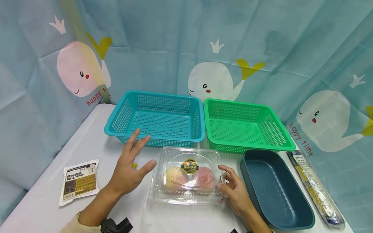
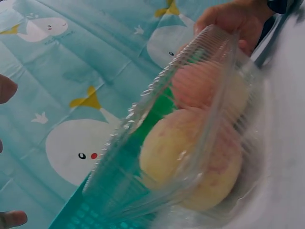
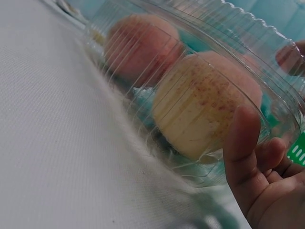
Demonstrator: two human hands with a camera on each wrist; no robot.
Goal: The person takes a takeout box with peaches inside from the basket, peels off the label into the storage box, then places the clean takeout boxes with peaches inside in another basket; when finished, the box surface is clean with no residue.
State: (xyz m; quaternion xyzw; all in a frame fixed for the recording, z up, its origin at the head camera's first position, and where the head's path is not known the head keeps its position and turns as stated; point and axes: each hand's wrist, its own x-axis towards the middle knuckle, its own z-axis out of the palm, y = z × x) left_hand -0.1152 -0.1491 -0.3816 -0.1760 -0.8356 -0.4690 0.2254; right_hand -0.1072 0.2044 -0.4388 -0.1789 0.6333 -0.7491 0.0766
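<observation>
A clear plastic clamshell box [image 1: 186,197] with a black-and-gold label on its lid lies on the white table. Inside it sit two peaches, a yellowish peach [image 1: 175,178] on the left and a pinker peach [image 1: 205,179] on the right. My right hand [image 1: 237,193] grips the box's right edge with curled fingers; in the right wrist view its thumb [image 3: 242,136] lies against the box's side. To the left of the box, my left hand [image 1: 128,173] hovers with spread fingers, apart from it and holding nothing.
A blue basket [image 1: 154,141] and a green basket [image 1: 247,147] stand side by side behind the box. On the right are a dark blue tub [image 1: 278,191] and a long clear packet [image 1: 317,191]. At the left lies a white and brown packet [image 1: 79,182].
</observation>
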